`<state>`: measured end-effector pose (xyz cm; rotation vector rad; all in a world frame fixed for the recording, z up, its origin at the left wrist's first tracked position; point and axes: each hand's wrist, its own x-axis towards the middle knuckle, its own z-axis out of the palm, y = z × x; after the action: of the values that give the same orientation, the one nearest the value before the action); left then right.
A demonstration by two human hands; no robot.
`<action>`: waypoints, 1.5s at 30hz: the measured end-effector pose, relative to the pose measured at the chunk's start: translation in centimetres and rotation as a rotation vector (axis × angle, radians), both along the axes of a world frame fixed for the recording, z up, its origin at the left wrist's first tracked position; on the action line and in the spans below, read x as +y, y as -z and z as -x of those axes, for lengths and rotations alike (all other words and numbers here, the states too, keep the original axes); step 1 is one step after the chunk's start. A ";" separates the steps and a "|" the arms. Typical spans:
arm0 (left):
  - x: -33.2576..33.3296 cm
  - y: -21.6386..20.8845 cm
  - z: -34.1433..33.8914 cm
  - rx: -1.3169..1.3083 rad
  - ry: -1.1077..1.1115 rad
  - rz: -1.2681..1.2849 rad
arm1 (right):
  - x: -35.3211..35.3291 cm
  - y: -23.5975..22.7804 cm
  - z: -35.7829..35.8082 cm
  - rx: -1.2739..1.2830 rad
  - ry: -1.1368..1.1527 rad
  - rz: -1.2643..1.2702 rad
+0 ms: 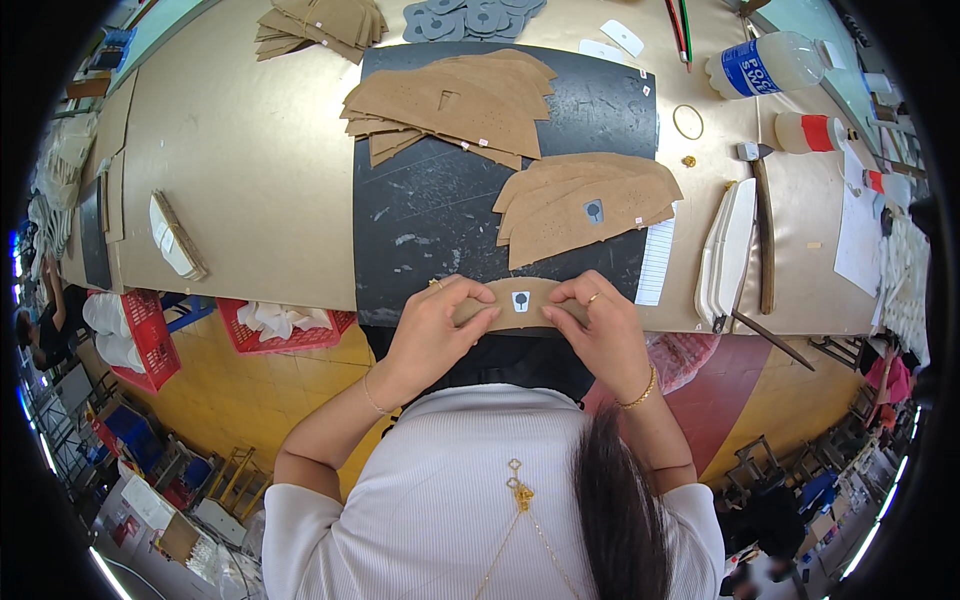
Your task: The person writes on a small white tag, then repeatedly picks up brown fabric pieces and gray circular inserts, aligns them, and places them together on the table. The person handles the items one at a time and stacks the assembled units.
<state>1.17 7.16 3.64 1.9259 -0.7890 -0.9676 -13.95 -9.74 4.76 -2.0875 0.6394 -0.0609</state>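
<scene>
Both my hands grip a curved tan cut piece [507,314] at the near edge of the black mat [420,215]. My left hand [445,320] pinches its left end and my right hand [602,322] pinches its right end. At the middle of the piece sits a small pale patch [521,301] with a dark rounded shape on it. Just beyond my right hand lies a fanned stack of tan pieces [560,232], the top one bearing a similar grey patch. Farther left on the mat is a larger fanned pile of tan pieces [465,100], its top piece with a small cut-out.
A hammer [765,220], white curved pieces [727,250] and a lined paper sheet [655,262] lie to the right. Bottles [775,66] stand at the far right. Grey pieces [470,18] are piled at the back. Red baskets [290,345] stand below the table's left edge.
</scene>
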 end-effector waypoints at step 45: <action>1.2 0.7 1.0 -1.033 0.630 0.280 | 0.3 -0.3 0.2 0.029 -0.158 0.109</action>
<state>0.14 8.33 2.90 1.8813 -2.0747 -0.0639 -14.13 -9.46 5.04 -2.2408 0.4958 0.0248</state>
